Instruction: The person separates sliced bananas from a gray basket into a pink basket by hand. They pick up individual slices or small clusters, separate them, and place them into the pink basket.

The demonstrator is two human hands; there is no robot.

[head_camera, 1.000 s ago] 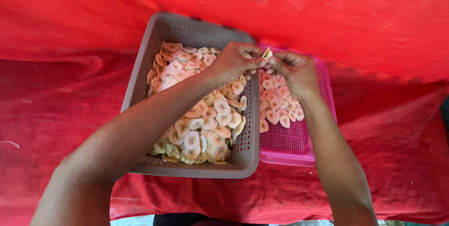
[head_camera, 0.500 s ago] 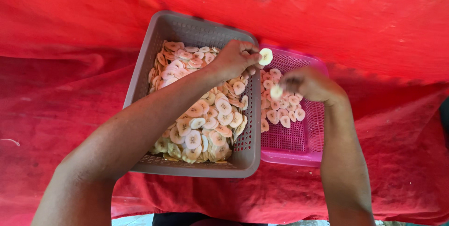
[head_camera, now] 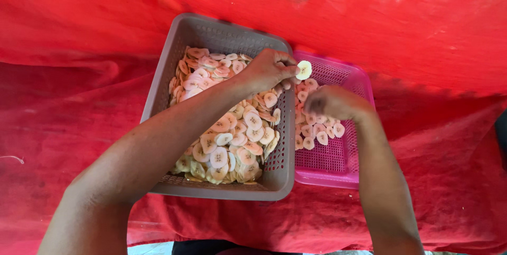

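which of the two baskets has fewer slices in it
The pink basket, under the right hand: much of its mesh floor shows bare, while the grey basket is heaped with slices.

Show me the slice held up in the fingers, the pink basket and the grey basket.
held slice (head_camera: 303,69), head view, middle of the round pale slice.
pink basket (head_camera: 327,164), head view, bare mesh floor near the front.
grey basket (head_camera: 222,36), head view, inner far wall.
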